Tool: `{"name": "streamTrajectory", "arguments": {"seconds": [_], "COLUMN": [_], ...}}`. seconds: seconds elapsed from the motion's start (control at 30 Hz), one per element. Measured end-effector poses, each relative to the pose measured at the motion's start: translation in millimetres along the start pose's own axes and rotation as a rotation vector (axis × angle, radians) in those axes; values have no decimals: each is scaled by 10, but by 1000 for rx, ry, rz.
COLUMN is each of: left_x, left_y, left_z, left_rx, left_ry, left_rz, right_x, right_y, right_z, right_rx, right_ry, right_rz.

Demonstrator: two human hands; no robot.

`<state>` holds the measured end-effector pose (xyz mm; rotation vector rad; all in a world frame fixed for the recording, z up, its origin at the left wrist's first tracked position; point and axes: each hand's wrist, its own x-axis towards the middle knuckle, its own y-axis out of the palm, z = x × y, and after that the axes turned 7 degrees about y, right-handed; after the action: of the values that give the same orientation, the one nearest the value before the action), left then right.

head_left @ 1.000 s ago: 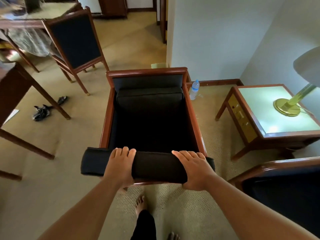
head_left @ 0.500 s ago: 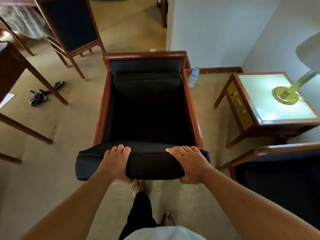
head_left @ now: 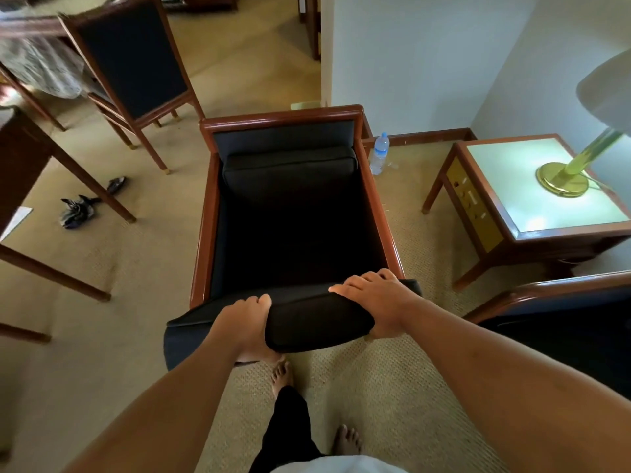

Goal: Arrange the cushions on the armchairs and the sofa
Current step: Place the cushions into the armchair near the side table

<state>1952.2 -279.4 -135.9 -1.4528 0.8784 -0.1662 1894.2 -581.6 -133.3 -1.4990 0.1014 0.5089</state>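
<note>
A wood-framed armchair point(head_left: 375, 196) with dark upholstery stands in front of me, a dark back cushion point(head_left: 288, 172) leaning against its backrest. I hold a thick dark seat cushion point(head_left: 317, 324) at the chair's front edge, tilted with its left end lower and sticking out past the frame. My left hand point(head_left: 244, 322) grips its near edge, fingers curled over the top. My right hand point(head_left: 379, 298) presses flat on its right end, thumb under it. The seat well behind the cushion is dark and I cannot make out its bottom.
A second armchair's arm point(head_left: 546, 295) sits at the right, beside a side table point(head_left: 532, 233) with a brass lamp point(head_left: 563, 179). A water bottle point(head_left: 379, 153) stands on the carpet by the wall. A dining chair point(head_left: 133, 63), table legs point(head_left: 58, 274) and shoes point(head_left: 78, 208) are on the left.
The cushion has tipped from level to slanted, its right end up at the chair's front rail. My left hand shifted from flat on top to gripping the near edge.
</note>
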Motion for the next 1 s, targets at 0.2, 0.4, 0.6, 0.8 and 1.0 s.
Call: {"name": "streamTrajectory", "arguments": {"seconds": [0.2, 0.4, 0.6, 0.8, 1.0], "left_x": [203, 114, 3, 91, 232], "left_y": [-256, 35, 468, 499, 392], "left_z": [25, -44, -221, -154, -34], "left_rx": [-74, -113, -158, -135, -90], "left_ry": [9, -43, -1, 34, 68], "left_rz": [72, 130, 268, 301, 287], "right_x": [122, -68, -323, -261, -90], "right_y": [-290, 38, 596, 653, 601], "right_z": [-147, -1, 77, 18, -10], "right_rx": [-87, -45, -95, -58, -20], "right_ry": [10, 26, -41, -44, -22], "right_rz": [-9, 4, 42, 40, 38]}}
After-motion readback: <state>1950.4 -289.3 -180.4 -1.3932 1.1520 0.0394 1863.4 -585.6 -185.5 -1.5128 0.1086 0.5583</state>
